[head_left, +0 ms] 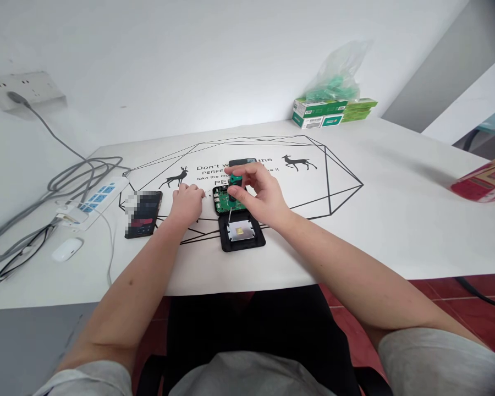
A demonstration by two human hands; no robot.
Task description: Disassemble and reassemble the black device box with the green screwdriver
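My right hand (264, 195) grips a screwdriver (235, 180) with a green and black handle, its thin shaft slanting down over the open device. Beneath it lies a green circuit board (223, 204) in a black case, partly hidden by my fingers. Adjoining the case on the near side is a black cover (226, 245) with a silver metal plate (241, 231) on it. My left hand (187, 204) rests on the table left of the case, fingers curled together, fingertips down. Whatever they may hold is hidden. Tiny dark bits (208, 194), perhaps screws, lie beside it.
A phone (144, 214) and a white power strip (103, 201) with cables lie left, near a white earphone case (67, 249) and glasses (22, 256). Another dark phone (237, 163) is behind my right hand. Green-white boxes (319, 114) under a plastic bag (338, 71) stand by the wall.
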